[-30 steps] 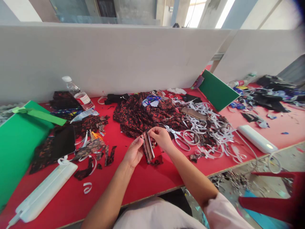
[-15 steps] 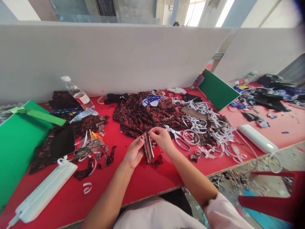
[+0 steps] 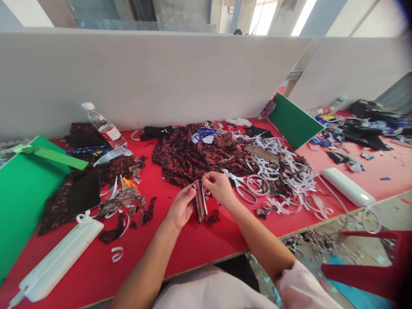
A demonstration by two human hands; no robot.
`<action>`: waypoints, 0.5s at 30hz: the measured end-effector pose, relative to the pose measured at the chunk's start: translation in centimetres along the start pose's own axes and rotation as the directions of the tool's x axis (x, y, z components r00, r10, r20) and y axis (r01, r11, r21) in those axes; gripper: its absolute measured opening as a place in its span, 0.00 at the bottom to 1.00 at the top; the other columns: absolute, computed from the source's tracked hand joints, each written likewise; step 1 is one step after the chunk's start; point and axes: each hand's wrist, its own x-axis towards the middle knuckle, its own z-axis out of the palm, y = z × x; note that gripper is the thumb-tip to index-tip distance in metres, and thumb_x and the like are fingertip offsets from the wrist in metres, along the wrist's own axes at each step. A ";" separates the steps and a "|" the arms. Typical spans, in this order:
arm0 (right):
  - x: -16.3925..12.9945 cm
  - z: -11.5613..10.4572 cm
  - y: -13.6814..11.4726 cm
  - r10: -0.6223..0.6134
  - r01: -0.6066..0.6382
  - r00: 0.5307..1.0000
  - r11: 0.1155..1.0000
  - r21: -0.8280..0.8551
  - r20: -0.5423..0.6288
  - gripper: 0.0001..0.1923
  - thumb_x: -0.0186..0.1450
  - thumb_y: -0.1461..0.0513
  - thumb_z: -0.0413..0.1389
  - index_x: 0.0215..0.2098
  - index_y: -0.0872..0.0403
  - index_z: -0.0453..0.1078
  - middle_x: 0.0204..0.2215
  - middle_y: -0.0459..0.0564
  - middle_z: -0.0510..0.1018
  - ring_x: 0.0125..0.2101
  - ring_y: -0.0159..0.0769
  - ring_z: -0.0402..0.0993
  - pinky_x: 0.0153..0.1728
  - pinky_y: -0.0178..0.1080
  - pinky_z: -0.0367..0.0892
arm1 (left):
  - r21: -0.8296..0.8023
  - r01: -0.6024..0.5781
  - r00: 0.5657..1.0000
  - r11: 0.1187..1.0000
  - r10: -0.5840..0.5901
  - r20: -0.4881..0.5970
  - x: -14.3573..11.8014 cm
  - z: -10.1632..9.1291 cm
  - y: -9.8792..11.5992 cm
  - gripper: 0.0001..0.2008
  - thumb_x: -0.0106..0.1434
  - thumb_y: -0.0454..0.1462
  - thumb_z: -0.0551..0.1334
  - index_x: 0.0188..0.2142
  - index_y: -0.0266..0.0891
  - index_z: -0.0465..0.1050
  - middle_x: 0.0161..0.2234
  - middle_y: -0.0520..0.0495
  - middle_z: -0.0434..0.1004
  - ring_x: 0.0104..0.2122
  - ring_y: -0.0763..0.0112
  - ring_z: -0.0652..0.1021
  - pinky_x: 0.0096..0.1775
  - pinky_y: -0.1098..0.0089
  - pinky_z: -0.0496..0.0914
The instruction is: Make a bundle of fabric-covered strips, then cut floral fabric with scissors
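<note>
Between my two hands hangs a dark fabric strip [image 3: 200, 201] with a pale band along its right side. My left hand [image 3: 182, 207] grips its left edge, thumb on top. The fingers of my right hand [image 3: 219, 185] pinch its upper right edge. Just behind lies a rumpled heap of black and red floral fabric [image 3: 183, 156]. Scissors [image 3: 240, 185] with open blades rest to the right of my right hand, the blade tips partly hidden near the fabric. A small dark scrap [image 3: 212, 217] lies on the red table [image 3: 180, 257] beneath the strip.
Curled white strips [image 3: 299, 184] pile up at right, beside a white power bank-like bar [image 3: 347, 186]. To the left are a phone [image 3: 85, 193], a long white device [image 3: 61, 262], fabric scraps and a water bottle [image 3: 107, 128]. Green boards [image 3: 296, 122] stand at both sides.
Both hands keep hold of the fabric strip and have barely moved. The strip hangs slightly lower and its pale band looks narrower. Nothing else has visibly shifted on the table.
</note>
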 end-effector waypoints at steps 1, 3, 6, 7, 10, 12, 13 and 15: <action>0.0 0.0 -0.1 -0.005 0.005 1.000 1.000 -0.015 -0.001 0.05 0.54 0.64 0.50 0.24 0.56 0.67 0.15 0.41 0.71 0.16 0.26 0.65 0.20 0.28 0.60 | -0.001 0.002 1.000 1.000 -0.002 0.000 0.0 0.0 0.0 0.15 0.55 0.37 0.65 0.42 0.34 0.73 0.37 0.44 0.79 0.40 0.63 0.77 0.46 0.64 0.70; -0.1 -0.1 -0.2 -0.016 0.016 1.000 0.999 -0.046 -0.007 0.05 0.54 0.65 0.49 0.24 0.56 0.67 0.15 0.42 0.71 0.17 0.26 0.65 0.20 0.28 0.59 | -0.003 0.005 1.000 1.000 -0.005 -0.005 0.0 0.0 0.0 0.14 0.55 0.36 0.65 0.41 0.34 0.73 0.36 0.44 0.79 0.40 0.63 0.78 0.45 0.64 0.70; -0.1 -0.1 -0.2 -0.046 0.045 0.999 0.996 -0.078 -0.005 0.05 0.54 0.65 0.49 0.24 0.56 0.67 0.15 0.41 0.71 0.17 0.26 0.65 0.20 0.28 0.59 | -0.014 -0.001 1.000 1.000 0.000 -0.019 0.0 0.0 0.0 0.13 0.54 0.37 0.65 0.40 0.34 0.73 0.34 0.45 0.79 0.38 0.63 0.78 0.44 0.64 0.71; -0.1 -0.1 -0.2 -0.055 0.055 0.998 0.996 -0.076 0.002 0.05 0.55 0.65 0.49 0.25 0.56 0.67 0.15 0.41 0.70 0.17 0.26 0.65 0.20 0.28 0.59 | -0.022 -0.004 1.000 1.000 0.004 -0.023 0.0 0.0 0.1 0.13 0.54 0.37 0.66 0.40 0.34 0.73 0.34 0.45 0.79 0.38 0.63 0.78 0.45 0.64 0.71; 0.0 -0.2 -0.2 -0.057 0.057 0.998 0.998 -0.023 0.032 0.05 0.56 0.65 0.49 0.26 0.55 0.67 0.16 0.41 0.70 0.17 0.26 0.65 0.19 0.28 0.60 | -0.054 -0.005 1.000 0.999 0.004 -0.026 0.0 0.0 0.1 0.15 0.53 0.38 0.66 0.40 0.34 0.73 0.34 0.45 0.79 0.40 0.61 0.78 0.46 0.62 0.71; 0.1 -0.3 -0.2 -0.036 0.034 0.997 0.998 0.046 0.062 0.05 0.56 0.64 0.49 0.27 0.56 0.66 0.16 0.41 0.70 0.16 0.26 0.64 0.18 0.28 0.60 | -0.076 0.004 1.000 0.997 -0.006 -0.023 0.0 0.0 0.1 0.16 0.53 0.38 0.66 0.41 0.34 0.72 0.35 0.44 0.79 0.41 0.59 0.77 0.47 0.60 0.70; 0.1 -0.3 -0.2 -0.027 0.021 0.996 0.996 0.083 0.080 0.05 0.57 0.63 0.49 0.27 0.56 0.66 0.16 0.40 0.69 0.16 0.25 0.64 0.18 0.28 0.60 | -0.084 0.012 1.000 0.996 -0.014 -0.024 0.0 0.0 0.1 0.16 0.53 0.39 0.66 0.41 0.34 0.72 0.35 0.44 0.80 0.42 0.59 0.77 0.47 0.59 0.70; 0.1 -0.4 -0.3 -0.014 -0.003 0.993 0.989 0.150 0.115 0.06 0.57 0.62 0.50 0.27 0.56 0.66 0.15 0.40 0.69 0.15 0.25 0.64 0.17 0.28 0.60 | -0.095 0.026 0.999 0.995 -0.029 -0.031 0.0 0.0 0.2 0.17 0.53 0.39 0.66 0.41 0.34 0.72 0.35 0.43 0.80 0.42 0.58 0.77 0.48 0.57 0.69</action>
